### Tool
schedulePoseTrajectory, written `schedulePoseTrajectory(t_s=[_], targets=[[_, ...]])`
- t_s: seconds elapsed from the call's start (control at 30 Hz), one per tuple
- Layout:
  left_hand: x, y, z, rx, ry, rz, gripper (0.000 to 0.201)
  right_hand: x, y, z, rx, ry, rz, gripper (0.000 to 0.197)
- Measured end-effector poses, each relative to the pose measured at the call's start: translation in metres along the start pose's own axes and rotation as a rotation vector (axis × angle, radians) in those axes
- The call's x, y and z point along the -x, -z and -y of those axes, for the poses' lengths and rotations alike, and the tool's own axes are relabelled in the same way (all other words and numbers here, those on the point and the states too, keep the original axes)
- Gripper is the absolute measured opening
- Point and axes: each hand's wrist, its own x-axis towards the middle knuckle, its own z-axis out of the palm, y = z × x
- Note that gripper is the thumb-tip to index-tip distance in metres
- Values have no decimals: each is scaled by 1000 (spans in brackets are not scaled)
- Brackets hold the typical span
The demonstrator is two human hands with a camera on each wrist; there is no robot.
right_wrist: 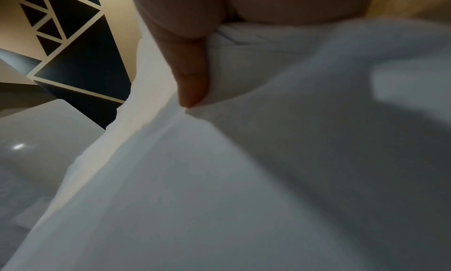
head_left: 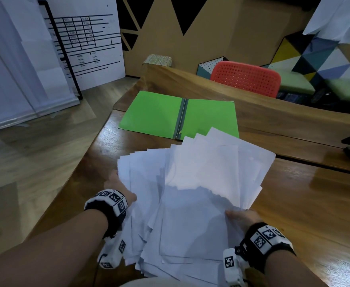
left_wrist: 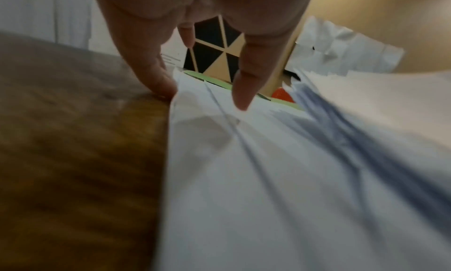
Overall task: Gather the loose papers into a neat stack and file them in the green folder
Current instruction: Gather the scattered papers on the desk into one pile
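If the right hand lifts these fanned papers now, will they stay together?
Probably not. The papers are fanned and uneven, so sheets may slide apart. They already bend where the right hand pinches them, so they are likely floppy.

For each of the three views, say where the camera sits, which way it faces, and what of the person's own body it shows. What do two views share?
Head: high, looking forward and down at papers, green folder; left hand, right hand show.
Left wrist: looks along fingers over papers toward folder.
Right wrist: looks along thumb pressed on papers.
Shared: head and left wrist show folder.
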Motion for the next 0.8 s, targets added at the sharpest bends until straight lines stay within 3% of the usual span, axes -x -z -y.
schedulePoseTrajectory(t_s=[0.07,0.17,0.23,0.3,0.47,0.7,0.8], targets=[[4,-9,-5,53,-45,76,90,6,-6,3,6,7,3,54],[11,-24,-11,-41,-121,207,78,27,-16,18,31,47,-33,39],[16,-28,-14,-79,-130,223,78,38,-18,26,126,70,-94,25],[18,-29,-17,-121,-116,187,83,48,-17,32,215,96,-143,23],[34,-37,-23,-202,-147,253,78,54,-16,34,225,73,-86,29],[40,-28,-21,-116,-219,290,66,39,-19,34,86,60,-70,74],[41,-29,-20,-62,-220,297,63,42,-22,34,32,5,-82,75]])
